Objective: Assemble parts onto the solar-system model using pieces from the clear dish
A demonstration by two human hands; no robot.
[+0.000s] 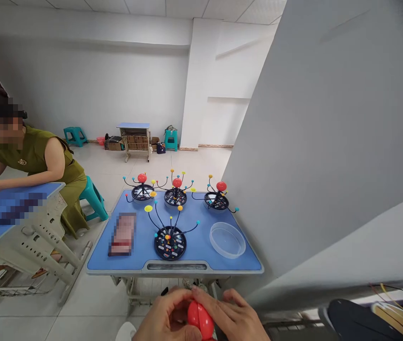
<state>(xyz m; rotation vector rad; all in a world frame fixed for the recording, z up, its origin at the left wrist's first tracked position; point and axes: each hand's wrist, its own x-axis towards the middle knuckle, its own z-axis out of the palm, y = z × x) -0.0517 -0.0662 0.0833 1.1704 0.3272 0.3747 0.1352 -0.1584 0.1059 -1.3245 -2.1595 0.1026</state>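
Observation:
Both my hands meet at the bottom edge of the view, below the near edge of a blue desk [201, 246]. My left hand [165, 317] and my right hand [237, 317] together grip a red plastic ball [200, 320] that shows a seam down its middle. On the desk in front of me stands a black round base [170, 243] with thin curved arms ending in small coloured balls; it has no red ball on top. Three similar models [175, 192] with red balls stand in a row at the far edge.
A clear round dish [227, 239] lies on the desk's right side, a blurred flat object [122, 234] on its left. A grey wall [329, 142] rises close on the right. A person in green sits at another blue desk [5, 213] to the left.

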